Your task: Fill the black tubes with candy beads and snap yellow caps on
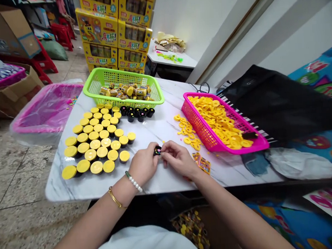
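Observation:
My left hand (145, 163) is closed around a small black cup (157, 151) with colourful bits showing inside. At the cup's right edge, the fingers of my right hand (179, 158) are pinched together; what they hold, if anything, is too small to make out. Left of my hands stand rows of black cups with yellow lids (102, 152). Several open black cups (137, 113) with bits in them are grouped farther back. Small printed cards (204, 165) lie beside my right hand, partly covered by it.
A green basket (156, 101) holds yellow printed tubs. In a pink basket (199, 132) are yellow ring-shaped pieces, with more loose yellow pieces (187, 128) beside it. A plastic-lined pink bin (42, 108) stands left of the table. Stacked yellow boxes (98, 29) rise behind.

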Tool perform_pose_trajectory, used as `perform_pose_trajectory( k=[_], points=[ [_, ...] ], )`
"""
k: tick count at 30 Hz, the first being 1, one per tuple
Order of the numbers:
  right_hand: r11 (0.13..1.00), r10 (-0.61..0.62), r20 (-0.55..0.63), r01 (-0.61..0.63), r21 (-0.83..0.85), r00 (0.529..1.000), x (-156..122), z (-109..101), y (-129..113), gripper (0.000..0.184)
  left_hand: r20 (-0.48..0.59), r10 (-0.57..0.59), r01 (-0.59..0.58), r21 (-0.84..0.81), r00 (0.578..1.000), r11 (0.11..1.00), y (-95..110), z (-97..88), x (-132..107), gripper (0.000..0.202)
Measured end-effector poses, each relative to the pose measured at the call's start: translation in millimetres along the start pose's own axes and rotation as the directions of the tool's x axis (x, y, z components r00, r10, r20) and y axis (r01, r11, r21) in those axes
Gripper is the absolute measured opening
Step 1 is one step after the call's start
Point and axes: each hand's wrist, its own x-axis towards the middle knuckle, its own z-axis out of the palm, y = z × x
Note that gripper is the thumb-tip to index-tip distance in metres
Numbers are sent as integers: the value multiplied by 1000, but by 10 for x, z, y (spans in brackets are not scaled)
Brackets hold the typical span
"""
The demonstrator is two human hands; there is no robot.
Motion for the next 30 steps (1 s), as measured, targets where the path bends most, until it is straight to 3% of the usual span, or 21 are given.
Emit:
perform_pose_trajectory(
  k=[4, 7, 8, 10, 13, 15, 18, 21, 23, 25, 27, 30],
  points=[
    [999, 12, 54, -14, 37, 998, 28, -67, -39, 12, -70, 54, -56, -24, 996, 998, -53, 10, -10, 22],
    [963, -164, -83, 141, -231, 983, 101, -138, -30, 16, -164, 71, -71, 3, 984, 997, -114, 16, -60, 21],
    [908, -252, -90, 204, -365, 963, 127, -174, -4, 18, -184, 73, -74, 1, 980, 997, -133, 18, -76, 23],
    [742, -380, 31, 324, -586, 925, 169, -269, 83, 25, -193, 79, -83, -16, 978, 996, -161, 25, -105, 25],
    [509, -418, 216, 424, -749, 882, 181, -477, 254, 29, -180, 85, -91, -26, 980, 996, -176, 33, -130, 25],
    [418, -442, 167, 367, -831, 881, 160, -658, 336, 28, -180, 90, -96, -23, 980, 995, -173, 34, -138, 25],
    [410, -458, -44, 167, -897, 888, 114, -941, 362, 26, -180, 94, -100, -24, 979, 995, -162, 29, -145, 25],
    [359, -311, -122, -3, -933, 942, 82, -1129, 323, 25, -161, 88, -92, -19, 983, 996, -156, 17, -151, 23],
    [287, -186, -125, -68, -955, 974, 83, -1168, 301, 24, -158, 86, -88, -9, 984, 996, -155, 11, -152, 22],
    [256, -135, -160, -122, -959, 978, 101, -1153, 291, 22, -156, 83, -84, -1, 984, 996, -155, 8, -153, 23],
    [265, -149, -191, -147, -953, 970, 123, -1114, 285, 19, -146, 72, -72, 2, 987, 997, -154, 7, -152, 25],
    [280, -192, -145, -87, -956, 971, 142, -1046, 264, 18, -132, 52, -52, 1, 990, 999, -148, 6, -148, 25]
  ],
)
